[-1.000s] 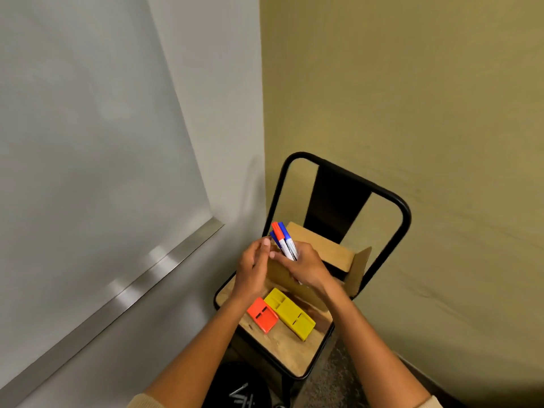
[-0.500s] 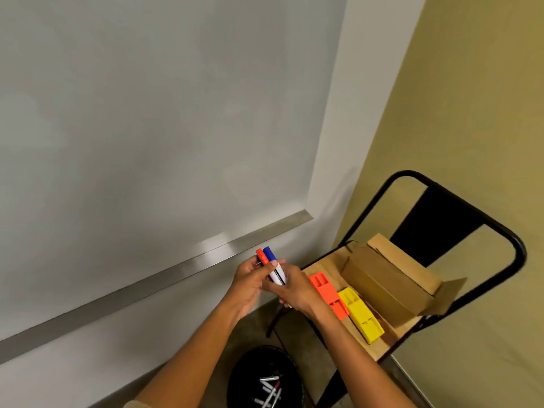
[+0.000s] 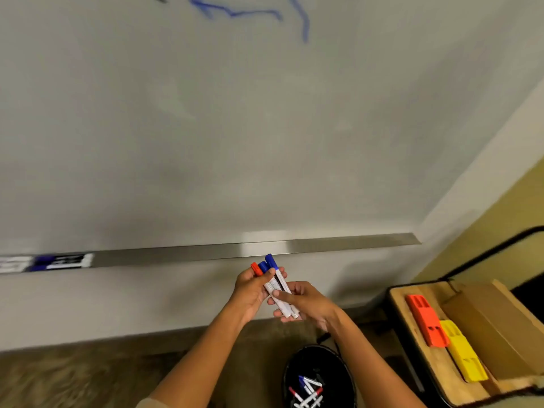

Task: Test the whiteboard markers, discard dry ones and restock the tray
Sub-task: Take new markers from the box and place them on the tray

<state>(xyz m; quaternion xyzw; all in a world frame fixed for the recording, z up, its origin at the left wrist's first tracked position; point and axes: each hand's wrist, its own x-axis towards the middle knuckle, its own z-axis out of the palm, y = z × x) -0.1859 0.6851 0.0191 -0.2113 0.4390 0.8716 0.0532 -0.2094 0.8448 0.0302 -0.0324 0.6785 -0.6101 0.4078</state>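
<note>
I hold a bunch of three capped markers [image 3: 275, 282], one red cap and two blue caps, in front of the wall just below the metal whiteboard tray [image 3: 265, 248]. My left hand [image 3: 250, 290] grips the upper barrels near the caps. My right hand [image 3: 303, 301] holds the lower ends, thumb across the white barrels. Several markers [image 3: 59, 262] lie in the tray at the far left, blurred. The whiteboard [image 3: 206, 128] carries blue scribbles [image 3: 250, 13] at the top.
A black bin [image 3: 319, 375] on the floor below my right arm holds several discarded markers. At right, a chair seat [image 3: 412, 328] bears an orange holder [image 3: 424, 322], a yellow holder [image 3: 462, 351] and a cardboard box [image 3: 500, 328].
My view has swung left from the chair to the whiteboard. Both hands carried the markers from the box to in front of the tray; my left hand now grips them near the caps.
</note>
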